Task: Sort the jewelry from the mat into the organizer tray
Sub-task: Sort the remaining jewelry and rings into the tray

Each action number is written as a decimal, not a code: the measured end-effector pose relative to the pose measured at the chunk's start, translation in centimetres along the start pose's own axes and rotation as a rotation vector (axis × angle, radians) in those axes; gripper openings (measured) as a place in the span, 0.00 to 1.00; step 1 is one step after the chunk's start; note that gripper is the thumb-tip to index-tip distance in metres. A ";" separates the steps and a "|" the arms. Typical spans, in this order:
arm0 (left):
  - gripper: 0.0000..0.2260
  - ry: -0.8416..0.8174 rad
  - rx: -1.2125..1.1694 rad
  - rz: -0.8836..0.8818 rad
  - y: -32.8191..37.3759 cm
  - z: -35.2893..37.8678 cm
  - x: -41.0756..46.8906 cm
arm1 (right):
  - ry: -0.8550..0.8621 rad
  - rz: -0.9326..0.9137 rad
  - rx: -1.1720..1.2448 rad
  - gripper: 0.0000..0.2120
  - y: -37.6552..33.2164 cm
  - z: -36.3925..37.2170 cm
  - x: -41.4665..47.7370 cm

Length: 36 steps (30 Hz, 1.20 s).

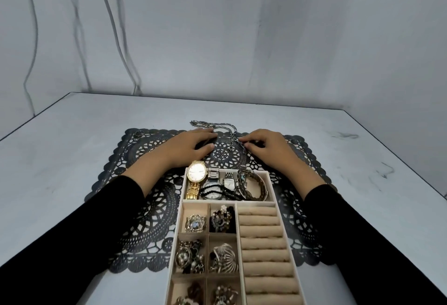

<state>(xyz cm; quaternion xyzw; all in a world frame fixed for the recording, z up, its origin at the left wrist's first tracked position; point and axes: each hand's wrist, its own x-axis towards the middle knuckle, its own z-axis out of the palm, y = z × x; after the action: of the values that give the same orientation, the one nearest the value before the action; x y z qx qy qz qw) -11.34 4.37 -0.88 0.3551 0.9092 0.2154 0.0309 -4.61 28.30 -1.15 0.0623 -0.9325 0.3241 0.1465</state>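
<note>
Pinching chain [217,125] at far mat [145,220] edge

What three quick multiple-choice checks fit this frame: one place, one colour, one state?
1. Where is the gold-cased, white-dialled wristwatch?
A on the ring rolls; B at the left end of the far long compartment of the beige velvet organizer tray; C on the bare tabletop.
2. What colour is the lace-pattern mat?
A white; B red; C black.
3. What is the right hand doing?
A pinching the silver link chain; B lying flat; C holding the wristwatch.
Key: B, it leans in that compartment's left end; C, its cutwork is black throughout; A, thumb and fingertips close on the chain's near end.
</note>
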 end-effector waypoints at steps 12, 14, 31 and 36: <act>0.13 0.059 -0.098 0.259 0.7 0.8 2.7 | -0.054 -0.011 0.003 0.10 0.8 -0.6 0.6; 0.13 0.044 -0.095 0.260 0.8 0.8 2.8 | -0.032 -0.002 -0.009 0.11 0.9 -0.8 0.5; 0.05 0.003 -0.069 0.283 1.9 0.2 4.7 | 0.000 0.059 -0.029 0.04 1.0 -0.7 0.5; 0.03 -0.010 -0.054 0.281 2.0 0.3 4.9 | 0.011 -0.019 -0.073 0.06 0.9 -0.4 0.5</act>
<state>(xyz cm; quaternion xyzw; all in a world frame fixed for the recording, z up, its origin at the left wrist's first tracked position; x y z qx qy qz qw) -13.66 8.98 0.10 0.4791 0.8441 0.2404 0.0144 -5.14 29.25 -1.18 0.0639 -0.9422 0.2889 0.1570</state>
